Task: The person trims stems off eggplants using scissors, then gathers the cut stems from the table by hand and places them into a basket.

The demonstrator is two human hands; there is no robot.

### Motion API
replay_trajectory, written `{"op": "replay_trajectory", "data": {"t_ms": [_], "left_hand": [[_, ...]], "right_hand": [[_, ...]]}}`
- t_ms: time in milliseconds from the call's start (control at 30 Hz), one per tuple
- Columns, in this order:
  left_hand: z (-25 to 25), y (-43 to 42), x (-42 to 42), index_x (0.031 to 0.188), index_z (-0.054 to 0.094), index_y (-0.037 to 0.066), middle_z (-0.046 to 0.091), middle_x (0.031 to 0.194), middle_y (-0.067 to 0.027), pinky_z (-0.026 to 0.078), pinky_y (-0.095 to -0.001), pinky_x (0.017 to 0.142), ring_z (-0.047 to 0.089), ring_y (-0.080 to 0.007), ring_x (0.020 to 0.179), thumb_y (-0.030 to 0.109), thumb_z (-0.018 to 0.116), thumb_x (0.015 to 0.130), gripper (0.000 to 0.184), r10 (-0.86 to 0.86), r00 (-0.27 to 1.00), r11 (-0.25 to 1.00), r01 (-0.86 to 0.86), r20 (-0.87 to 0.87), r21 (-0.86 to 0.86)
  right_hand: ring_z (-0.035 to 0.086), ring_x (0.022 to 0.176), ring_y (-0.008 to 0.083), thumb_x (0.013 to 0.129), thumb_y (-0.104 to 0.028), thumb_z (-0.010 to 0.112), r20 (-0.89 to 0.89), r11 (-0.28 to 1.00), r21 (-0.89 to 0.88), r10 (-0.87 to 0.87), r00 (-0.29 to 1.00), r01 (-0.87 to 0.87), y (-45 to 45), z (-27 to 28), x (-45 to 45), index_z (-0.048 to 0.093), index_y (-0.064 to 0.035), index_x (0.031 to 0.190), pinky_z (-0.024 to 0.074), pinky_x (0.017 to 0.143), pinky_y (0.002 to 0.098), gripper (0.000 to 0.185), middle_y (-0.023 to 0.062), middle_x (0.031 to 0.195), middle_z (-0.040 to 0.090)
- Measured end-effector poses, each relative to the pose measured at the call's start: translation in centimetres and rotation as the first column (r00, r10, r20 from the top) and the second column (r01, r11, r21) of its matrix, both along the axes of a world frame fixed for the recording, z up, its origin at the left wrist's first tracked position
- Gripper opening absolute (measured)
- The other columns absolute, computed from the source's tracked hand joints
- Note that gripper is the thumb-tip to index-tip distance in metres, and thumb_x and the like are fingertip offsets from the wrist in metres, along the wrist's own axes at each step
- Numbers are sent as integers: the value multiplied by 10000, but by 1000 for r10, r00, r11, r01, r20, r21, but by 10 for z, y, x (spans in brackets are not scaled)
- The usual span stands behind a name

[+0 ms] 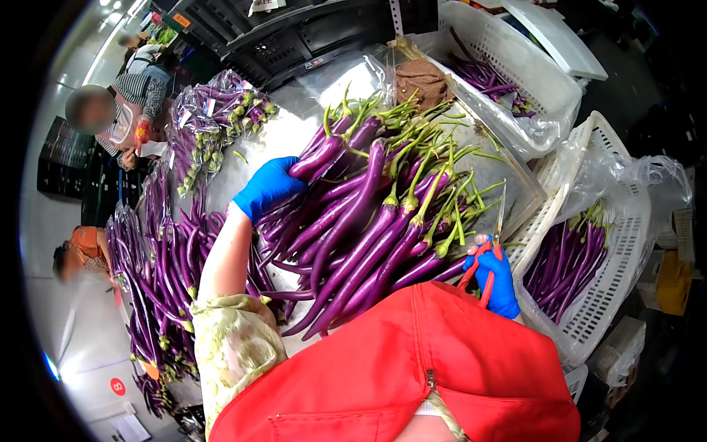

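My left hand (271, 190), in a blue glove, is closed round long purple eggplants (317, 160) at the left side of the pile; its fingertips are partly hidden behind them. On the right, my right hand (498, 283), also gloved in blue, grips scissors (501, 234) by their red handles. The scissor blades point up and away from me, and I cannot tell whether they are fully closed. Between my hands lies a heap of eggplants (375, 243), their green stems (449, 188) pointing up and to the right, on a metal table (515, 188).
More eggplants (173, 258) lie on the left, with bagged ones (210, 121) behind. Lined white crates (604, 295) holding eggplants stand at right. A brown cloth-like bundle (421, 79) and black crates (294, 44) are at the back. A co-worker (132, 110) stands at far left.
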State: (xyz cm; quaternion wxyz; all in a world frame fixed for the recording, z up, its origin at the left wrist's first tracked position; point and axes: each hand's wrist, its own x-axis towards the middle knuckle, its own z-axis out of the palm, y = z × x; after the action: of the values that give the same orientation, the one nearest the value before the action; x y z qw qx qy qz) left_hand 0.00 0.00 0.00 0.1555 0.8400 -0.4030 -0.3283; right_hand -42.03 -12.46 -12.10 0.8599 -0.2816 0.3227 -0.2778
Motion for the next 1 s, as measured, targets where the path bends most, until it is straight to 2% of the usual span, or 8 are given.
{"op": "replay_trajectory", "data": {"t_ms": [200, 367, 633, 667, 767, 800, 933, 1000], "left_hand": [[36, -22, -30, 1083, 628, 48, 676, 899, -138, 477, -324, 801, 631, -201, 840, 171, 660, 703, 401, 188, 982, 956, -191, -33, -221], [-31, -56, -31, 1143, 570, 56, 647, 998, -217, 476, -390, 840, 630, -348, 927, 273, 676, 699, 506, -120, 985, 990, 128, 125, -61], [-25, -61, -60, 1120, 535, 13, 620, 996, -272, 469, -458, 840, 591, -430, 949, 341, 686, 729, 532, -255, 876, 964, 198, 410, 177], [-19, -62, -66, 1219, 498, 21, 623, 1047, -258, 469, -418, 873, 608, -371, 999, 311, 716, 716, 620, -251, 887, 962, 183, 387, 204], [-9, -58, -68, 1322, 430, 12, 615, 1133, -214, 448, -368, 924, 598, -275, 1064, 266, 758, 682, 763, -246, 960, 960, 223, -132, -168], [-14, -61, -67, 1434, 287, 47, 522, 1295, -167, 380, -323, 1004, 505, -212, 1176, 198, 773, 651, 934, -166, 920, 984, 133, -355, -115], [-21, -51, -75, 1488, 71, 70, 315, 1458, -139, 213, -303, 1103, 287, -203, 1331, 72, 793, 612, 1135, -285, 867, 947, 189, -409, -260], [3, -42, -94, 1483, 140, 77, 333, 1449, -127, 213, -302, 1103, 291, -199, 1331, 68, 772, 623, 1067, -258, 870, 953, 157, -420, -261]], "right_hand": [[571, 773, 214, 785, -66, 582, -37, 1000, 12, -3, 999, 3, -1, -1, -8, 478, -29, 1160, 476, 707, 321, 391, 110, 940, 573], [571, 764, 204, 782, -49, 582, -41, 1000, -1, -5, 999, 5, -3, 4, -7, 494, -27, 1144, 473, 702, 305, 373, 103, 936, 575], [564, 798, 181, 803, -40, 569, -121, 963, -267, -77, 990, 43, -13, 32, -2, 478, -22, 1178, 476, 720, 287, 386, 96, 960, 564], [560, 811, 167, 809, -42, 568, -86, 947, -320, -70, 994, 39, -18, 37, 0, 478, -22, 1177, 477, 712, 273, 379, 90, 963, 564], [563, 794, 162, 816, -48, 564, -83, 950, -311, -10, 997, -16, -24, 63, 11, 473, -29, 1183, 494, 633, 267, 379, 87, 962, 563], [577, 711, 170, 818, -57, 566, -94, 959, -272, 61, 994, -84, -26, 61, 14, 463, -33, 1189, 497, 536, 275, 386, 92, 959, 560], [578, 553, 196, 791, -47, 586, -76, 945, -295, 128, 989, -145, -14, 45, 35, 465, -30, 1165, 460, 435, 294, 393, 97, 939, 554], [576, 553, 185, 792, -39, 592, -76, 940, -293, 156, 985, -172, -7, 47, 40, 473, -34, 1163, 456, 436, 288, 389, 84, 944, 557]]}}
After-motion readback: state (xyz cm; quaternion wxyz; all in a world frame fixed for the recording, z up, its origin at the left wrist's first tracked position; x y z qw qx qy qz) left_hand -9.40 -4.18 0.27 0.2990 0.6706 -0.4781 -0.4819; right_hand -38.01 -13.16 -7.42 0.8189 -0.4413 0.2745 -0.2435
